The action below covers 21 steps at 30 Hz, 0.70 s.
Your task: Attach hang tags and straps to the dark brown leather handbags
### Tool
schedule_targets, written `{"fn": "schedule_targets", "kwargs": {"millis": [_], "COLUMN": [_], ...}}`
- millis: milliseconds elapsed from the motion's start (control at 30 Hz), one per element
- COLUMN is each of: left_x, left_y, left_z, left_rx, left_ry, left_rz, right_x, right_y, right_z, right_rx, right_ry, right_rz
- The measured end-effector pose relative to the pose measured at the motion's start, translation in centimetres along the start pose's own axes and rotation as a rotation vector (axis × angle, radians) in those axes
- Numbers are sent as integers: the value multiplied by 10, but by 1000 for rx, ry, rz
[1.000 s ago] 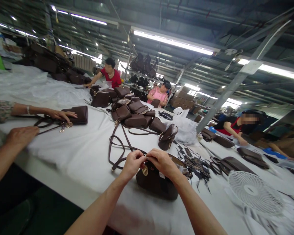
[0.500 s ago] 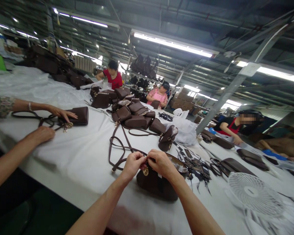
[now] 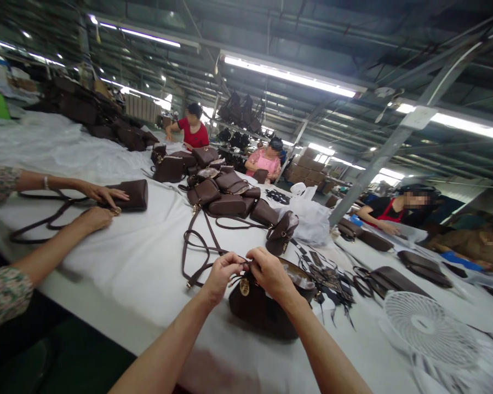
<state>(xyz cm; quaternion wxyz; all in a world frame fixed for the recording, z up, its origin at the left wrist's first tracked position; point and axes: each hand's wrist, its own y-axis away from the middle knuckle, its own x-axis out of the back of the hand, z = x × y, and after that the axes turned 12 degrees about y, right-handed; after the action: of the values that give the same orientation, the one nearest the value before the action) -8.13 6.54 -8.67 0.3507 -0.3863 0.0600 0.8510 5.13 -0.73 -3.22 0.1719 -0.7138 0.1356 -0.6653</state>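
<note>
A dark brown handbag (image 3: 263,317) stands on the white-covered table in front of me, its top open with clear plastic (image 3: 303,280) inside. At its upper left edge, my left hand (image 3: 225,276) pinches a thin dark cord (image 3: 247,265) between thumb and fingertips. My right hand (image 3: 271,276) is closed on the same cord, over the bag's front; its fingertips are partly hidden. From the cord, a round gold charm (image 3: 245,287) hangs against the bag. To the left of my hands, a brown shoulder strap (image 3: 184,254) lies looped on the table.
Brown bags (image 3: 225,191) are heaped ahead. Loose dark straps and tags (image 3: 331,276) lie right of my bag, near a white fan (image 3: 429,328). At left, a co-worker's hands (image 3: 102,205) rest on another brown bag (image 3: 136,195). A metal post (image 3: 365,169) rises at right.
My hands stay at the bag's edge with small finger movements; the gold charm now shows its face more fully. The left co-worker's lower hand has moved right, onto their bag's charm.
</note>
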Motion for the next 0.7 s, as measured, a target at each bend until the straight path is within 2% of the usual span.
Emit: {"fn": "schedule_targets", "kwargs": {"millis": [67,133,233,300,433,567,700], "left_x": [0,2,8,12,16,15,13], "left_y": [-1,-2,-1,0,0,-1,0], "left_z": [-1,-2,-3,-5,-8,-9,-10], "left_rx": [86,144,170,185,243,263,299], "left_ry": [225,356,424,459,565,533,419], "left_rz": [25,26,25,39,56,63,68], "right_x": [3,7,16,24,41,53,60], "right_y": [8,20,40,48,49,44,41], "right_z": [-1,1,8,10,6,3,6], "right_rx": [27,94,171,157,159,174,-10], "right_ry": [-68,-127,-139,-130,-158,-249,-322], "right_rz": [9,-39,-186,-303,-456,-530,-723]}}
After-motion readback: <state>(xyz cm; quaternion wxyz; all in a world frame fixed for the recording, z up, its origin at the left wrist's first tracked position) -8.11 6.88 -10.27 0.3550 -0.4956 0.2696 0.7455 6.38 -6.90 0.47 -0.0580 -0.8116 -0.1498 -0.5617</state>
